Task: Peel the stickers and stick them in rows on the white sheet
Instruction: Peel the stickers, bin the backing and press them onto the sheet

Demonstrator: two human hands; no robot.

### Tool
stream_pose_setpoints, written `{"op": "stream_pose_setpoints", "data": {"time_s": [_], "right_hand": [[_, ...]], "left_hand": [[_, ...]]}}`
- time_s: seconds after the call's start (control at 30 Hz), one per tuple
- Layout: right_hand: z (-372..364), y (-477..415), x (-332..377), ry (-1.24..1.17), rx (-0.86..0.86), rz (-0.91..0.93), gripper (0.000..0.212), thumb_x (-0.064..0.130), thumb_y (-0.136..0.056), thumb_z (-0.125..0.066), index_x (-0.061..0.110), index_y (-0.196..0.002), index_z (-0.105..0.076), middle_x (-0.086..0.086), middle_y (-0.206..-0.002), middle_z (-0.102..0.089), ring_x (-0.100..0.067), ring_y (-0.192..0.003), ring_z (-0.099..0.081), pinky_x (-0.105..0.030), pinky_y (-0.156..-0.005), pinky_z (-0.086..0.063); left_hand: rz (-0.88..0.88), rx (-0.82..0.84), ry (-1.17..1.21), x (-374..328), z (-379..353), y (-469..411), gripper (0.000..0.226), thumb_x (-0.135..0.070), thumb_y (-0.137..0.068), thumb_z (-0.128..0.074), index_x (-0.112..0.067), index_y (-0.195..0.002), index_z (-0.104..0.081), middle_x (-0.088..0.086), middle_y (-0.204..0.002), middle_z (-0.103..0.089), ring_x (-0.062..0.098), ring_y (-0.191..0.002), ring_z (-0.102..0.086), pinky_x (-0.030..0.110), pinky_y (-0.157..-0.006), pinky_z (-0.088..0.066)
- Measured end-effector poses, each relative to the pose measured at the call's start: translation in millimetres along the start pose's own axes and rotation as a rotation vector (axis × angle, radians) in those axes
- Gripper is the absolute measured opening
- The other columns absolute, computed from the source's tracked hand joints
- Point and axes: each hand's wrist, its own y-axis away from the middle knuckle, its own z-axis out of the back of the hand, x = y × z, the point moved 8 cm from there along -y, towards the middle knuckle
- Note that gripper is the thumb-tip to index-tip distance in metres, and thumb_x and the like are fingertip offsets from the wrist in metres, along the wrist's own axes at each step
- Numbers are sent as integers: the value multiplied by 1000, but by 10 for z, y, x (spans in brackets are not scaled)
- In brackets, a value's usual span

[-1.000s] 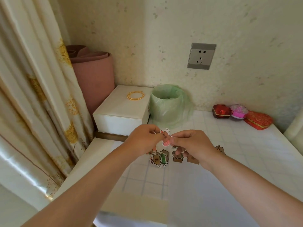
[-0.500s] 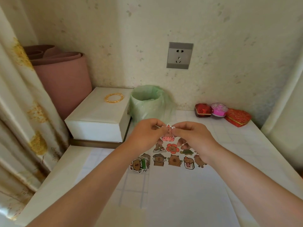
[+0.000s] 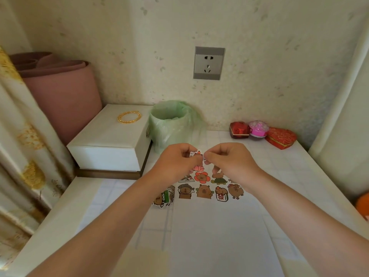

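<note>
White sheet [image 3: 209,232]: lying flat on the tiled table [image 3: 299,176], running under both forearms.
Sticker [image 3: 196,154]: being held in the air between the two hands, above the sheet's far end and just in front of the bin [image 3: 171,124]; its lower part is hiding behind the left hand.
Left hand [image 3: 177,162]: pinching the sticker's left side, fingers [image 3: 180,149] curling in tight.
Right hand [image 3: 229,160]: pinching the sticker's right edge at the fingertips, the other fingers [image 3: 221,150] folding into the palm.
Rows [image 3: 203,190]: cartoon stickers sitting in lines on the sheet's far end, the near line showing fully, the far line partly covered by the hands.
Pile [image 3: 164,196]: loose stickers lying at the sheet's left edge, partly under the left forearm.
Box [image 3: 111,140]: standing just left of the bin, carrying a gold bracelet [image 3: 129,117] on its lid.
</note>
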Motion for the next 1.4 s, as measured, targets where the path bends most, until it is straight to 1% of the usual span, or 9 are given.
{"op": "stream_pose_setpoints", "data": {"time_s": [0.07, 0.13, 0.23, 0.3, 0.47, 0.77, 0.97, 1.23, 1.4], "right_hand": [[5, -4, 54, 71, -55, 79, 10, 20, -87, -69, 20, -79, -76, 4, -74, -75, -9, -55, -65, -32, -56, -54], [-9, -13, 65, 24, -42, 71, 10, 21, -88, -69, 19, -82, -76, 3, -77, -75, -10, -57, -65, -31, -55, -51], [-121, -46, -43, -288, 150, -124, 19, 29, -93, -66, 13, -95, -75, -1, -88, -76, -17, -66, -63, -34, -59, -45], [-170, -68, -83, -377, 243, -184, 18, 29, -93, -67, 14, -97, -76, -1, -90, -74, -18, -68, -61, -32, -59, -42], [-223, -82, -121, -416, 296, -218, 14, 25, -90, -71, 14, -98, -76, 0, -88, -72, -16, -66, -59, -29, -59, -44], [-67, -113, -21, -239, 115, -71, 13, 24, -91, -70, 13, -94, -76, 1, -81, -74, -14, -63, -61, -29, -59, -47], [-112, -73, -26, -270, 200, -108, 18, 28, -91, -71, 12, -96, -77, -2, -88, -76, -17, -68, -61, -32, -61, -46], [-48, -91, 36, -192, 94, -24, 13, 25, -91, -71, 14, -92, -77, 2, -80, -75, -10, -60, -60, -27, -57, -48], [-79, -98, 5, -378, 181, -111, 21, 29, -95, -66, 11, -97, -76, -1, -87, -74, -16, -66, -59, -28, -58, -45]], "left_hand": [[-17, -17, 5, -10, 0, 7, 4, -25, -90, -70, -21, -88, -70, 5, -78, -75, 29, -83, -73, 46, -81, -60], [-34, -35, 42, -26, 21, 8, 12, -24, -92, -66, -20, -82, -70, 2, -70, -72, 27, -78, -73, 44, -77, -59], [-71, -71, 84, -96, 93, 20, 13, -20, -95, -64, -14, -85, -71, -2, -67, -69, 7, -64, -68, 23, -65, -56], [-91, -84, 91, -135, 137, 24, 12, -19, -94, -65, -12, -87, -72, -2, -67, -69, 3, -60, -65, 18, -61, -54], [-138, -34, 61, -158, 145, 17, 13, -19, -94, -64, -17, -83, -70, 2, -69, -72, 7, -65, -67, 20, -65, -54], [-179, -56, 22, -184, 128, 12, 13, -23, -95, -63, -23, -83, -69, -9, -64, -68, 2, -63, -65, 18, -63, -53], [-193, -49, 50, -204, 126, 32, 10, -20, -95, -64, -19, -86, -69, -6, -65, -68, 3, -62, -65, 14, -59, -49], [-113, -84, 152, -166, 109, 33, 13, -17, -94, -66, -16, -82, -69, -5, -63, -68, 5, -61, -63, 16, -56, -50], [-111, -78, 172, -190, 145, 36, 10, -17, -94, -66, -13, -86, -71, -4, -65, -68, 7, -63, -63, 17, -59, -50]]}}
